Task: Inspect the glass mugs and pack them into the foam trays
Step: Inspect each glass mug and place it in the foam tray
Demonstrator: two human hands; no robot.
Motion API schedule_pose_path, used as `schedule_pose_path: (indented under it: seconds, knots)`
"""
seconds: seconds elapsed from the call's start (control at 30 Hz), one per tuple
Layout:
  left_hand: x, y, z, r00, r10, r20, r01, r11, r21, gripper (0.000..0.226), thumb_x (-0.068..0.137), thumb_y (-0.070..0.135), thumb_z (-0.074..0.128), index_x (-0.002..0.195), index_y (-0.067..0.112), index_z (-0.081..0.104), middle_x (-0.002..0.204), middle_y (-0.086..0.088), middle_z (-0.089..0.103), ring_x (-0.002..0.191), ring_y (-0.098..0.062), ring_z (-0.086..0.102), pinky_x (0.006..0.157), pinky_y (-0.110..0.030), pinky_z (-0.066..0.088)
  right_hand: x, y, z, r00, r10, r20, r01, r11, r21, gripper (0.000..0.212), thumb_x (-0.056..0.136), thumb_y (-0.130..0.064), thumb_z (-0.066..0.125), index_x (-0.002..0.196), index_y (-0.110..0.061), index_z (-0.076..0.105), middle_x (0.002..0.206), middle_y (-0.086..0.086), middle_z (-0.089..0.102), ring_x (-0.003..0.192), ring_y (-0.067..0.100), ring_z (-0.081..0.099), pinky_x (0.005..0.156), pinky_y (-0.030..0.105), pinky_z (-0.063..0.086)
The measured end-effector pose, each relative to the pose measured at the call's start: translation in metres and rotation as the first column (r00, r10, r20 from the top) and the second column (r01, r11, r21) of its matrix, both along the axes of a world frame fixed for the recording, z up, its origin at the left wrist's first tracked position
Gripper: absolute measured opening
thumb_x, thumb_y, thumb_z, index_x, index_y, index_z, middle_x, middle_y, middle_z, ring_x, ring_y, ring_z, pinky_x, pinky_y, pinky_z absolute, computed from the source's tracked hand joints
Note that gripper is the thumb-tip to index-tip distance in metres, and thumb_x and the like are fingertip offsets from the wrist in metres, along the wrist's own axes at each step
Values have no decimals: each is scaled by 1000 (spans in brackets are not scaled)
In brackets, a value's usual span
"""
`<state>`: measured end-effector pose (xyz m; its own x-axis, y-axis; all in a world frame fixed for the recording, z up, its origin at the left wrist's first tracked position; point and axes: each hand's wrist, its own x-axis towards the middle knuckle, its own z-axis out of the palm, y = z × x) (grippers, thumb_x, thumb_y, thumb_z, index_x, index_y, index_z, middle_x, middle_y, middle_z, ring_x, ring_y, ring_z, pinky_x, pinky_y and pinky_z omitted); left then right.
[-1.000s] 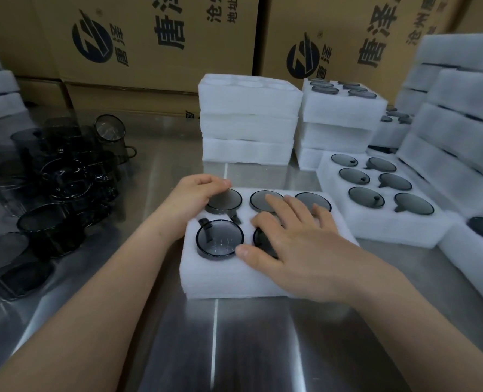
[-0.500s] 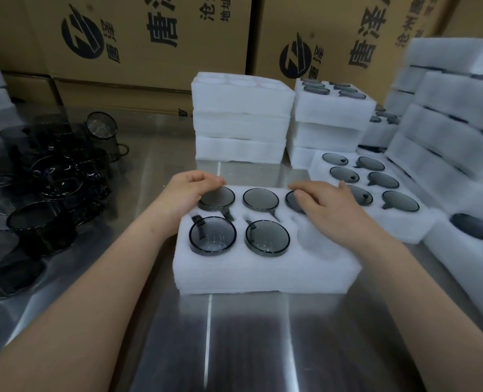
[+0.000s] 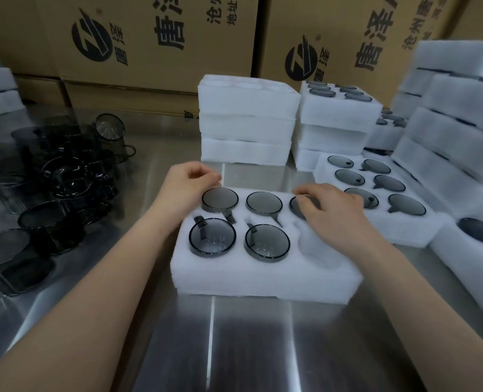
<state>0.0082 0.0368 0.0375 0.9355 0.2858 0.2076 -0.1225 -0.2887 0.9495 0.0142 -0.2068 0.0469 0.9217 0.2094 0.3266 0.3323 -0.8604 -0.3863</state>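
A white foam tray lies in front of me on the steel table. Smoky glass mugs sit in several of its pockets: back left, back middle, front left and front middle. The front right pocket holds nothing. My left hand is at the tray's far left corner, fingers pinched on the foam edge. My right hand lies over the back right mug, fingers curled over its far rim and hiding most of it.
Loose dark mugs crowd the table's left side. Behind the tray stand a stack of foam trays and a stack topped by packed mugs. A packed tray and more foam stacks fill the right. Cardboard boxes line the back.
My right hand left the front middle mug and moved to the back right mug. My left hand slid off the back left mug's rim to the tray's far corner.
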Motion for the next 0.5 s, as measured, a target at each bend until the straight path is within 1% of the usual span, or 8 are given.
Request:
schedule_pose_path:
  seconds: [0.03, 0.1, 0.17, 0.23, 0.3, 0.4, 0.43, 0.5]
  knots:
    - [-1, 2, 3, 996, 81, 40, -85, 990, 111, 9, 88, 18, 66, 81, 15, 71, 79, 4, 70, 74, -6, 63, 72, -18, 49, 0, 0, 0, 1000, 2, -1, -2, 1000, 3, 25, 99, -30, 42, 109, -30, 65, 105, -9, 60, 114, 19, 51, 92, 35, 19]
    - [-6, 8, 13, 951, 265, 162, -304, 899, 315, 11, 88, 25, 62, 82, 21, 70, 80, 7, 69, 80, -16, 63, 75, -29, 50, 0, -1, -1, 1000, 3, -4, -3, 1000, 4, 25, 99, -31, 43, 112, -31, 64, 114, -7, 62, 117, 18, 51, 97, 37, 19]
    - [-10, 19, 26, 864, 398, 308, -502, 733, 460, 13, 87, 26, 57, 89, 22, 69, 92, -2, 70, 89, -29, 62, 79, -39, 49, 1, -1, -1, 1000, 1, -4, -1, 1000, 7, 25, 99, -33, 43, 113, -31, 64, 117, -6, 63, 119, 18, 50, 99, 36, 19]
    - [-10, 34, 34, 786, 500, 363, -608, 520, 600, 23, 84, 24, 57, 104, 17, 67, 111, -14, 65, 106, -38, 56, 89, -47, 41, 2, -2, -2, 1000, 4, -2, -4, 1000, 7, 24, 99, -34, 44, 113, -32, 64, 117, -6, 63, 118, 18, 50, 100, 37, 19]
    - [-11, 48, 35, 741, 606, 289, -588, 377, 716, 39, 81, 24, 60, 118, 12, 60, 129, -23, 53, 124, -43, 42, 101, -53, 30, 3, -2, -2, 1000, 6, -1, -6, 1000, 0, 25, 99, -34, 44, 114, -31, 63, 118, -6, 63, 118, 18, 51, 101, 38, 18]
    - [-16, 66, 33, 699, 699, 150, -469, 290, 834, 54, 83, 30, 61, 129, 4, 50, 143, -27, 38, 137, -45, 24, 111, -56, 16, 3, -2, -3, 1000, 6, 0, -6, 1000, -6, 25, 98, -35, 44, 115, -32, 63, 120, -6, 63, 118, 18, 51, 100, 37, 18]
    - [-17, 70, 32, 688, 715, 129, -431, 259, 865, 54, 83, 32, 61, 128, 3, 50, 142, -28, 39, 136, -45, 25, 111, -55, 17, 3, -3, -3, 1000, 4, -1, -4, 1000, -7, 25, 98, -35, 44, 115, -32, 63, 120, -6, 63, 119, 18, 51, 100, 36, 18]
    - [-18, 73, 31, 684, 718, 132, -385, 201, 901, 44, 83, 30, 61, 118, 4, 55, 130, -27, 48, 126, -46, 37, 108, -53, 22, 4, -3, -4, 1000, 5, -3, -5, 1000, -6, 25, 98, -36, 44, 115, -32, 63, 120, -6, 63, 119, 18, 51, 99, 36, 18]
